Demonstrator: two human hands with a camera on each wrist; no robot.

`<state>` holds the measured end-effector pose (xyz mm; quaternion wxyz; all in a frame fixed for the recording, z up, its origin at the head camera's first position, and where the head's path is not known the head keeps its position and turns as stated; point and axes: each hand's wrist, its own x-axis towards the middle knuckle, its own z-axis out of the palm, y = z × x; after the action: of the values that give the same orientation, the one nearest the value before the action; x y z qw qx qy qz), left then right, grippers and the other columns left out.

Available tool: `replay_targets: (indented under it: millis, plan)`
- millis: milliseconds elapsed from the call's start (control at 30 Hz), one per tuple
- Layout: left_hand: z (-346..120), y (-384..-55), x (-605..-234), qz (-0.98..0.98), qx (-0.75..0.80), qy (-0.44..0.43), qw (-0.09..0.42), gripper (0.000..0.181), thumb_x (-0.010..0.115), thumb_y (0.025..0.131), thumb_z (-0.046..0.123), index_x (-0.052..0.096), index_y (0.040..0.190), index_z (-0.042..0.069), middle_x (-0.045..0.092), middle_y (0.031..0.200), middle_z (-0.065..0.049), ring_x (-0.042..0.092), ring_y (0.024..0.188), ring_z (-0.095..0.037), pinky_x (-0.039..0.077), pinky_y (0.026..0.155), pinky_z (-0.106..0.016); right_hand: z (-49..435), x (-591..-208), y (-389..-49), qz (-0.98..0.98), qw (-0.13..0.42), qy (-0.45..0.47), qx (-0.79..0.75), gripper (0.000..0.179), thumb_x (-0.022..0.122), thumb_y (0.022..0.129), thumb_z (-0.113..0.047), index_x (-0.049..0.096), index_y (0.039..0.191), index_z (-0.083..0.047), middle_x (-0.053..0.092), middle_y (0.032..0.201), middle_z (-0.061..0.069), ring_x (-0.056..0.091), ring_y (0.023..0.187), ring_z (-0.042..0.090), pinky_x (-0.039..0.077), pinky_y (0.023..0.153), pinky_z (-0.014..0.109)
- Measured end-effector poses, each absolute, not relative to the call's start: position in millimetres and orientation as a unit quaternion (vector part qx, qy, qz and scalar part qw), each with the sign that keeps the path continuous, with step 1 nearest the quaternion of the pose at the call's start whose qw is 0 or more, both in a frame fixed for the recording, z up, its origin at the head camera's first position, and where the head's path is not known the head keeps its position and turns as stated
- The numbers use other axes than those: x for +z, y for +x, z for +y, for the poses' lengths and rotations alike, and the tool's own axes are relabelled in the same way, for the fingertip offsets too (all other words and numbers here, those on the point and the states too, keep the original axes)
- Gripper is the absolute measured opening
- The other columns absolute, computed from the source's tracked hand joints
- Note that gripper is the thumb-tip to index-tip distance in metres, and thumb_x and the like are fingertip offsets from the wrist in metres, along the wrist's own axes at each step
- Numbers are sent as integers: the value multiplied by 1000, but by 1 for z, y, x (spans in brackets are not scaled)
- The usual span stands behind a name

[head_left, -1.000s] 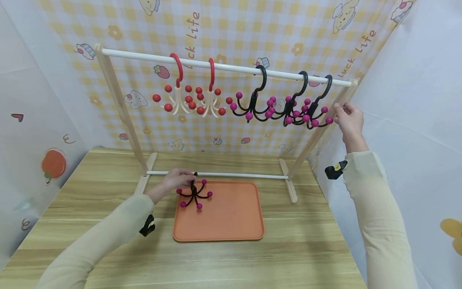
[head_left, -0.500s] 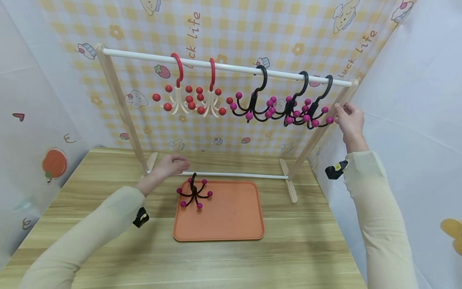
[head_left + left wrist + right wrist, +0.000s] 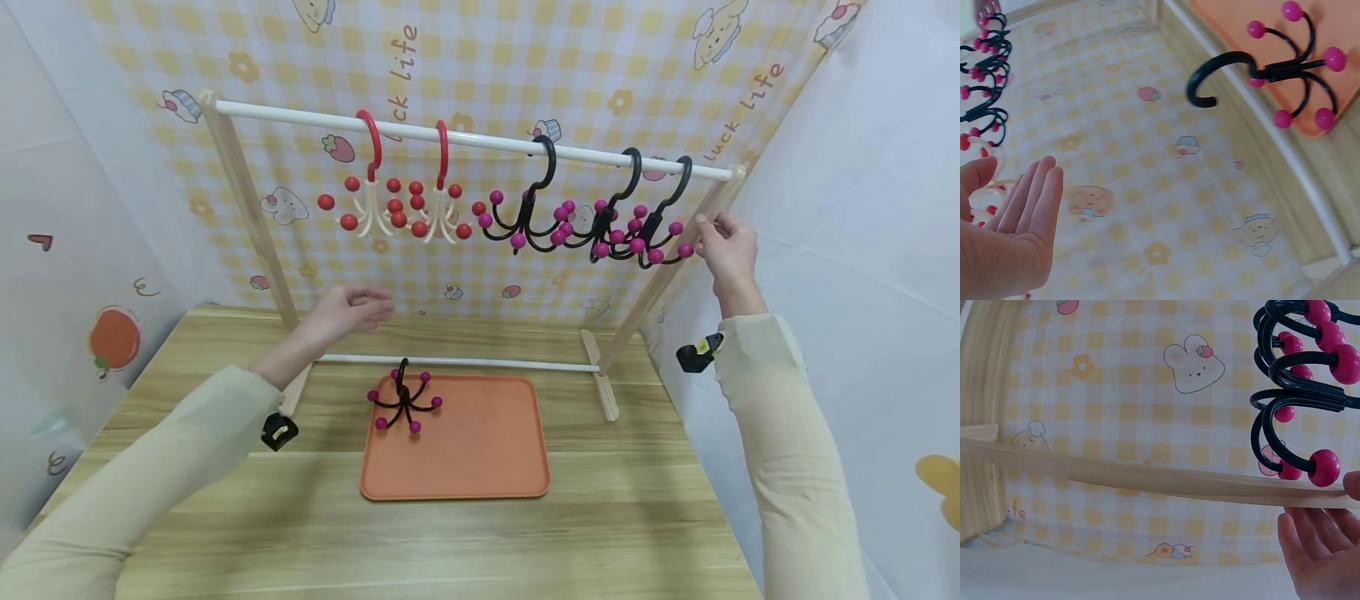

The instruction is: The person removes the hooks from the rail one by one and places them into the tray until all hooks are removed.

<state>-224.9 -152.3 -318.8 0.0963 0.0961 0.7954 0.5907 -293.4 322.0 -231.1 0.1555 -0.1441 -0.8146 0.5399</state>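
A black multi-arm hook hanger (image 3: pixel 405 398) with magenta ball tips stands on the orange tray (image 3: pixel 480 458), its curved hook upward. My left hand (image 3: pixel 347 312) is above and behind it, apart from it, fingers extended and holding nothing. In the left wrist view that hand (image 3: pixel 1019 219) shows its palm. My right hand (image 3: pixel 727 250) grips the right wooden post (image 3: pixel 660 267) of the rack, thumb on one side and fingers on the other in the right wrist view. Beside it hangs the rightmost black hanger (image 3: pixel 651 227) on the white top rail (image 3: pixel 480 142).
Two cream hangers with red hooks (image 3: pixel 442 158) and red balls hang left of the black ones. A lower white bar (image 3: pixel 487 362) joins the rack's feet behind the tray. The left wooden post (image 3: pixel 247 208) stands near my left forearm.
My left hand has let go of the black hanger's hook and moved up and slightly left. The hanger stays on the tray. My right hand keeps its place on the post.
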Motion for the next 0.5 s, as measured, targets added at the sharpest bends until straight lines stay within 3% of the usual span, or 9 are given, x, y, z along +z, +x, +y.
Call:
replay_targets:
  millis: [200,500]
  plan:
    - [-149,-222,-296,795,590,109,85,40,52,91,20,47,117,-9,53,114,-24,53,102,-30,49,81,-29,323,-232,-294,-818,155,-144,534,55,45,89,-43,39,134,-12,39,134,8,42,111,16,38,95,25]
    - [-145,-221,-262,802,584,129,9,36,55,89,22,53,112,-6,59,108,-18,59,94,-21,51,75,-25,327,-235,-299,-821,158,-145,529,54,46,87,-45,43,131,-14,42,132,6,44,109,16,39,93,26]
